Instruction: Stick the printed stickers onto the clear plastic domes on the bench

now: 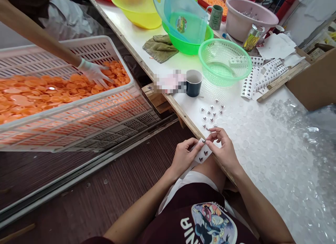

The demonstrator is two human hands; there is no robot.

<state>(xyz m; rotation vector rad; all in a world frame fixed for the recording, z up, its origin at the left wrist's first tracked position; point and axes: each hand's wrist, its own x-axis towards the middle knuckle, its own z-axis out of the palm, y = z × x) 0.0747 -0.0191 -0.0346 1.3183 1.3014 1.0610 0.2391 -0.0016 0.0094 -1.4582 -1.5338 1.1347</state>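
Note:
Near the table's front edge, above my lap, my left hand [185, 154] grips a small white sticker sheet [202, 156] printed with little dark figures. The thumb and forefinger of my right hand [223, 146] pinch a sticker at the top edge of that sheet, close to my left thumb. Just beyond my fingers lies a group of small clear discs [212, 114], each with a dark figure on it. Many plain clear discs [252, 142] are spread over the table to the right.
A dark mug [194, 83] and a green mesh basket [225, 63] stand behind the discs. More sticker sheets [250, 83] lie beside a cardboard box [312, 79]. To the left, a co-worker's gloved hand [94, 73] reaches into a white crate [78, 100] of orange discs.

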